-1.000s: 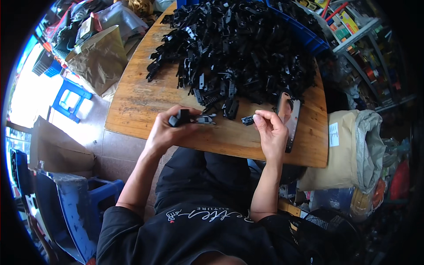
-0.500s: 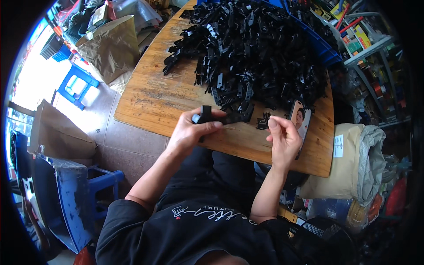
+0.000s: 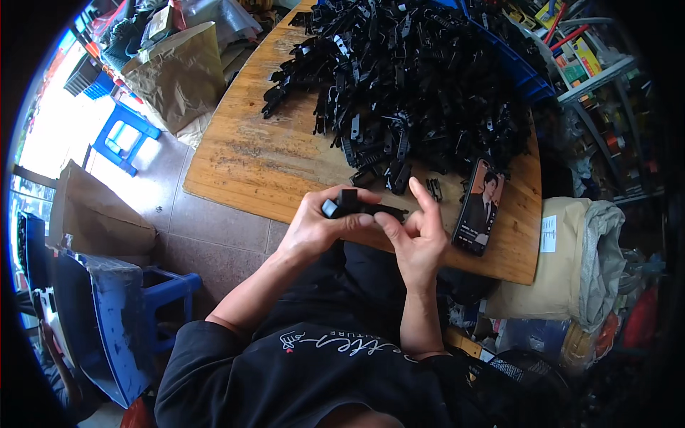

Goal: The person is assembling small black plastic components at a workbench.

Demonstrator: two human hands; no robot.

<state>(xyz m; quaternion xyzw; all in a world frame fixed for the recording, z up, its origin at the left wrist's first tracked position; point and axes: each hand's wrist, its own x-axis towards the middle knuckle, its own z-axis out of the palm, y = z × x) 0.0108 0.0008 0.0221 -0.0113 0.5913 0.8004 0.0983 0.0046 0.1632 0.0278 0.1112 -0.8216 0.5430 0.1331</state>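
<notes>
My left hand [image 3: 314, 223] is wrapped round a black plastic part [image 3: 347, 202] with an upright block and a pale bluish end, held over the table's near edge. Against the part's right end presses the thumb of my right hand [image 3: 421, 242]; its index finger is raised and the others are curled, partly hidden. Beyond my hands lies a large heap of black plastic pieces [image 3: 421, 85]. Just past my right fingertips is a small black clip-like piece [image 3: 434, 189] on the wooden table [image 3: 242, 153].
A phone [image 3: 471, 217] with a lit screen lies right of my right hand. Behind the heap stands a blue crate [image 3: 510, 68]. Packed shelves [image 3: 596, 82] and a sack [image 3: 571, 257] are on the right; blue stools [image 3: 121, 135] and cardboard boxes [image 3: 96, 214] on the left.
My right hand has moved left from beside the phone to the black part, uncovering the screen. My left hand has shifted slightly right and nearer to me with the part.
</notes>
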